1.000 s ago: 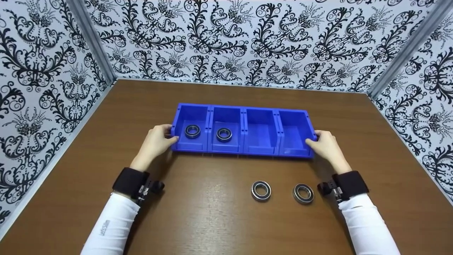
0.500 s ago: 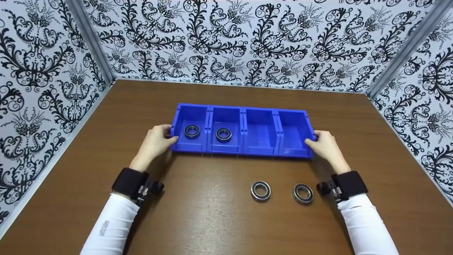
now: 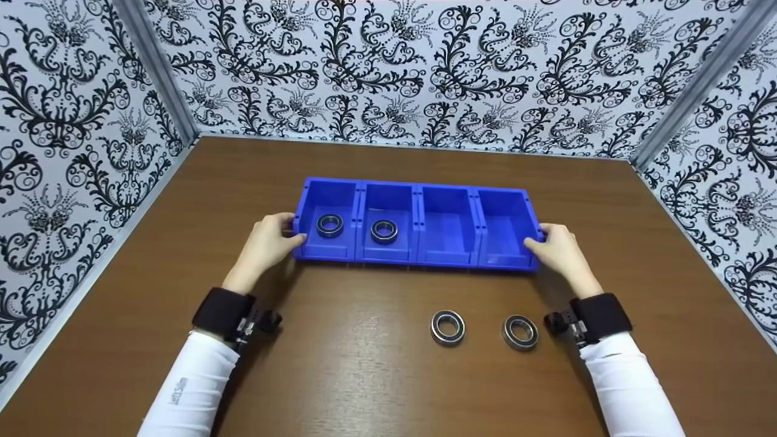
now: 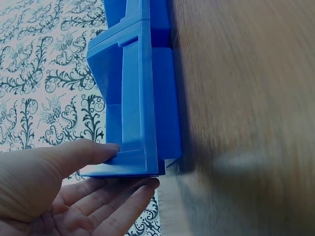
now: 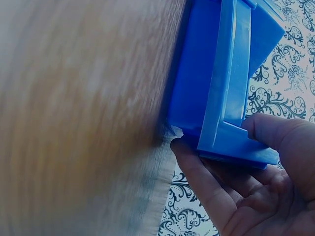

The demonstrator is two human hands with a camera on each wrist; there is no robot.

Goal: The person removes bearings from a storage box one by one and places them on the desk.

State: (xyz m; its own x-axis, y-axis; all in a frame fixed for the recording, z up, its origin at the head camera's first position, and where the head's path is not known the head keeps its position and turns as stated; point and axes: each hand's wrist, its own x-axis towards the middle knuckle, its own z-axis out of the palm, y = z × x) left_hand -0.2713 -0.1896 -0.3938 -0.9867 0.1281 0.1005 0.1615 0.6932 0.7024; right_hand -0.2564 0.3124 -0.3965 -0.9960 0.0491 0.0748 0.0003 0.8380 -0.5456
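Note:
A blue storage bin (image 3: 449, 258) with a row of several compartments stands on the wooden table. At its left end the left hand (image 3: 270, 241) grips the side wall, thumb over the edge and fingers outside, as the left wrist view also shows. The right hand (image 3: 557, 249) holds the opposite end wall in the same way. One bearing (image 3: 329, 234) lies in the leftmost compartment and another bearing (image 3: 384, 239) in the one beside it. In front of the bin, two more lie flat on the table: a bearing (image 3: 448, 341) near the middle and a bearing (image 3: 520, 346) farther right.
The brown wooden table (image 3: 364, 376) runs back to a patterned wall (image 3: 388, 79). Patterned side panels with grey metal posts (image 3: 159, 73) stand at left and right. A black wrist strap with a camera (image 3: 224, 312) sits on each forearm.

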